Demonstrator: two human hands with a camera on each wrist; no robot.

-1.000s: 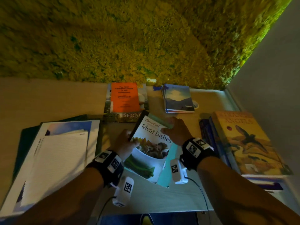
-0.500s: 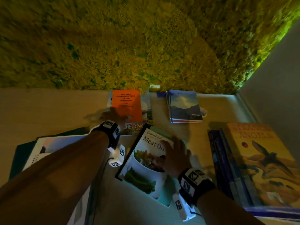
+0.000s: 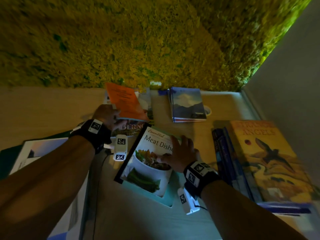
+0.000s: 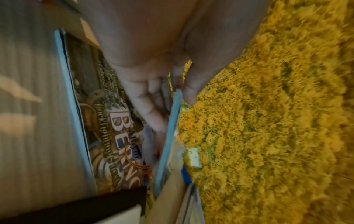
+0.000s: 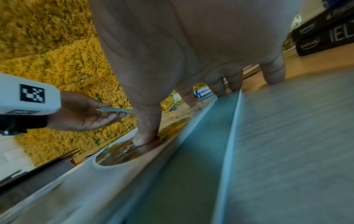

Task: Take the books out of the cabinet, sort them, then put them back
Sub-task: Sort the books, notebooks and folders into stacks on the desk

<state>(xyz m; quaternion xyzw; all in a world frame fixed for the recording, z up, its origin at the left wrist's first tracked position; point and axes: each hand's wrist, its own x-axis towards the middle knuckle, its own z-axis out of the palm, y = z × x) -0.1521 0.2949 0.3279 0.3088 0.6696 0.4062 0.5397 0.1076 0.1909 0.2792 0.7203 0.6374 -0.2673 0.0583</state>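
Books lie spread on a pale wooden table (image 3: 43, 110). My left hand (image 3: 107, 115) pinches the near left corner of a thin orange booklet (image 3: 124, 101) and tilts it up off a brown-covered book (image 3: 131, 129); in the left wrist view my thumb (image 4: 191, 84) sits on top of the booklet's edge (image 4: 172, 125) and my fingers underneath. My right hand (image 3: 180, 153) rests flat, fingers spread, on the "Meat Dishes" cookbook (image 3: 149, 163), which lies on a teal book (image 3: 166, 196). The thumb (image 5: 147, 133) presses the cover.
A blue landscape-cover stack (image 3: 187, 104) lies at the back. An orange bird-cover book (image 3: 270, 160) tops a stack on the right by a grey wall (image 3: 294, 66). A large white book (image 3: 39, 153) lies at left. Yellow-green shag carpet (image 3: 138, 40) spreads beyond the table.
My left hand left the cookbook, reached back to the orange booklet and has lifted its near corner. My right hand shifted from the cookbook's top edge to lie flat on its cover.
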